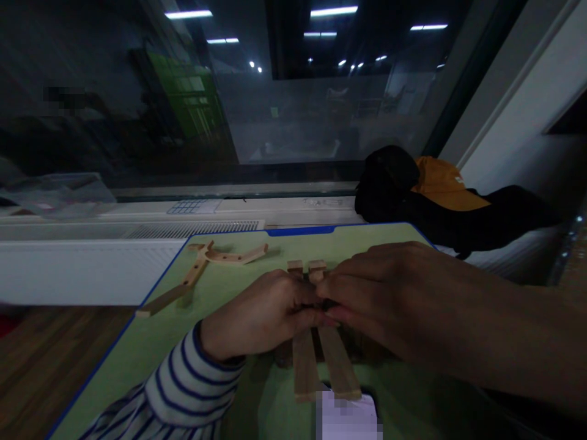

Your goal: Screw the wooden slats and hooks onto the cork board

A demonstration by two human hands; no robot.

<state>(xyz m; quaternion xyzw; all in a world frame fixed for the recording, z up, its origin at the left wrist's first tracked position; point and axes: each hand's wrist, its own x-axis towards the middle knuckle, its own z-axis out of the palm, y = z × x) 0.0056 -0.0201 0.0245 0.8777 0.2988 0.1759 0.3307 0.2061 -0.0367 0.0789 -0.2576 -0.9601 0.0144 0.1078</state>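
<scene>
Two flat wooden slats lie side by side on a green mat with a blue edge. My left hand, in a striped sleeve, and my right hand meet over the middle of the slats, fingertips pinched together on them. What sits under the fingers is hidden. To the left on the mat lies a long wooden piece with holes and a curved wooden piece.
A white radiator cover runs behind the mat under a dark window. A black bag with an orange cap lies at the back right. Wooden floor shows at the left. A blurred pale patch sits below the slats.
</scene>
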